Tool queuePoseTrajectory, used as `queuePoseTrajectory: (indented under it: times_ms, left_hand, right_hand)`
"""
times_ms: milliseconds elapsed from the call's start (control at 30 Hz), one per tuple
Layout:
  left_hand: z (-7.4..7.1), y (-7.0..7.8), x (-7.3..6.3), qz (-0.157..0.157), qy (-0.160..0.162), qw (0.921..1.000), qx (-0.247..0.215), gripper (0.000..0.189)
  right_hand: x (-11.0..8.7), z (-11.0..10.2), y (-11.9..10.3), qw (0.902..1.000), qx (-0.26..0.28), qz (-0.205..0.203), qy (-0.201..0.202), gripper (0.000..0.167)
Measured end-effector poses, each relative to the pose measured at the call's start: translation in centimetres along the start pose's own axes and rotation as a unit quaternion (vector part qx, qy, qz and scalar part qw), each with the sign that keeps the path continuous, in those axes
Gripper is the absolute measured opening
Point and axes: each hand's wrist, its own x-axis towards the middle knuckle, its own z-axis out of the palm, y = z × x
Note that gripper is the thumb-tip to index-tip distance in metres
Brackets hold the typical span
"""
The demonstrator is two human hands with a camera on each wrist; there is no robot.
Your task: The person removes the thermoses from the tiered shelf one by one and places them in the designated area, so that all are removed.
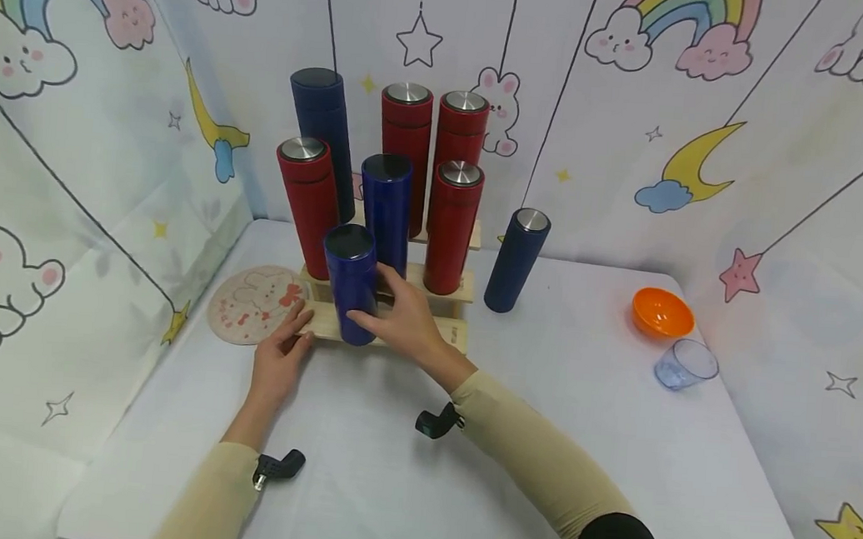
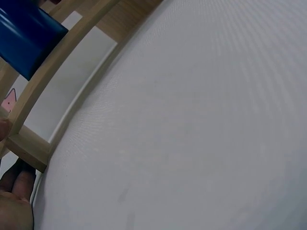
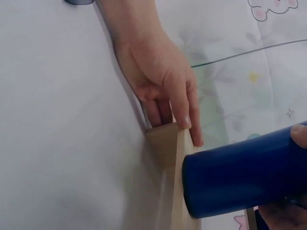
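My right hand [image 1: 407,316] grips a blue thermos flask [image 1: 352,276] from its right side, thumb across the front. In the right wrist view, the flask's base meets the lowest board of a wooden stepped rack [image 3: 179,191]. At the left end of that board, my left hand [image 1: 280,363] holds the rack, with thumb and fingers at its corner. On the middle step stand a red flask [image 1: 308,211] at the left, another blue flask [image 1: 387,200] and a red flask [image 1: 453,229] at the right. The top step bears a dark blue flask [image 1: 324,128] and two red ones.
Right of the rack, a navy flask [image 1: 518,263] with a silver lid stands on the white table [image 1: 543,394]. Farther right are an orange bowl [image 1: 662,313] and a clear cup [image 1: 685,367]. A round patterned mat [image 1: 252,303] lies left of the rack. Printed cloth walls close in the back and sides.
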Motion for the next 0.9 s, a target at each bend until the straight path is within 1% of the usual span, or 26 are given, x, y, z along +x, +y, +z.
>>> queuePoseTrajectory:
  times_ms: [67, 233, 467, 667, 900]
  left_hand:
    - [-0.1, 0.0, -0.1, -0.002, 0.003, 1.0000, 0.003, 0.041]
    - [-0.3, 0.0, -0.2, -0.001, 0.010, 0.9999, 0.011, 0.042]
    - [0.2, 0.3, -0.1, -0.004, 0.000, 1.0000, 0.003, 0.041]
    - [0.1, 0.0, -0.1, -0.004, 0.001, 1.0000, 0.004, 0.042]
    - [0.2, -0.2, -0.1, -0.001, -0.001, 1.0000, 0.001, 0.042]
  right_hand:
    - [-0.2, -0.1, 0.0, 1.0000, 0.001, -0.002, -0.003, 0.080]
    - [-0.7, -0.5, 0.2, 0.9997, -0.004, -0.022, -0.003, 0.080]
    - [-1.7, -1.6, 0.6, 0.9996, -0.020, -0.009, 0.017, 0.080]
    - [-2.1, -2.0, 0.8, 0.9996, -0.008, -0.017, 0.021, 0.080]
    - [-2.7, -2.7, 1.1, 0.9991, -0.006, -0.023, 0.036, 0.079]
